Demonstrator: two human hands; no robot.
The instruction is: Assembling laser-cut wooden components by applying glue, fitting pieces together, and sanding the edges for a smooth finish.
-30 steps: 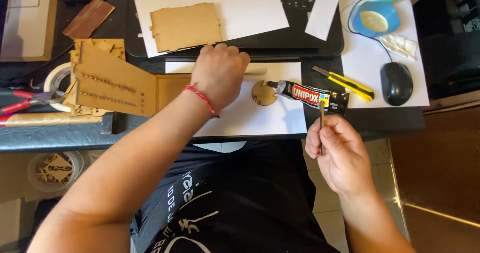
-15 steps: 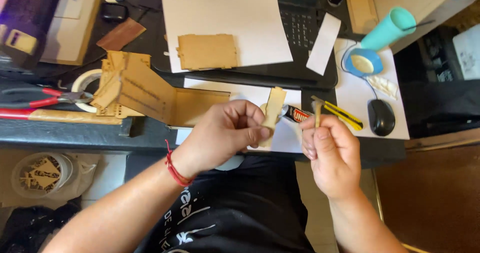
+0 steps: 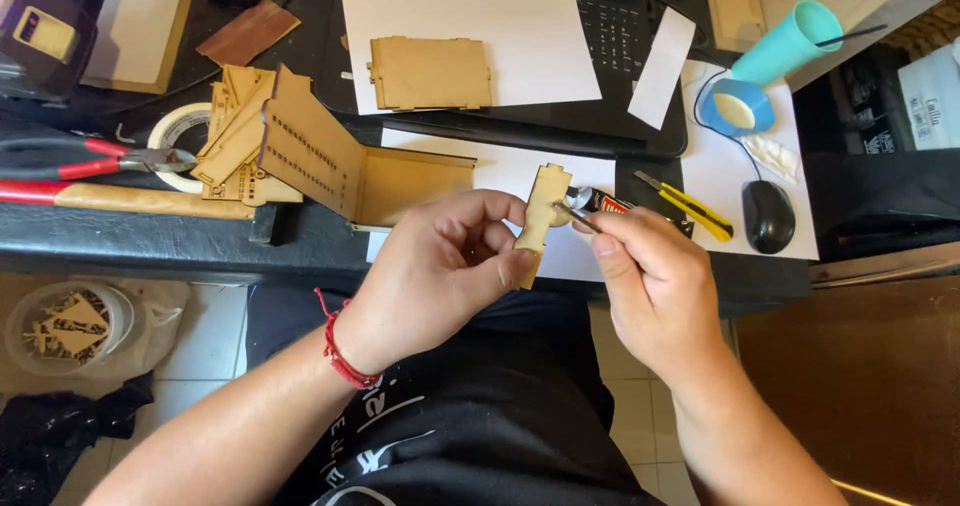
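Just over the desk's front edge, above the lap: left hand [image 3: 440, 266] pinching a narrow, notched strip of pale laser-cut wood [image 3: 541, 221] between thumb and fingers, held upright and clear of the desk. Right hand [image 3: 650, 286] closed around a slim stick [image 3: 572, 211], tip touching the strip's upper part, right by the silver nozzle of a black-and-red glue tube [image 3: 608, 204] lying on the white sheet [image 3: 500, 171] behind. Looks like glue going onto that one piece; whether any is on the wood yet, too small to tell. Further back and to the left, a partly built box of the same wood [image 3: 330, 161], two walls standing at an angle, open and unfinished, with loose flat pieces [image 3: 235, 141] stacked against it. Up on the larger white paper [image 3: 470, 26] over the laptop [image 3: 620, 36], a flat rectangular panel with toothed edges [image 3: 430, 73], not yet fitted. So: early-to-middle going by the look of it, a couple of walls joined, several parts waiting, this strip not yet attached anywhere. Elsewhere on the desk: red-handled pliers [image 3: 95, 158], roll of masking tape [image 3: 180, 131], yellow utility knife [image 3: 690, 206], black mouse [image 3: 768, 216], teal cup [image 3: 785, 44] lying on its side.
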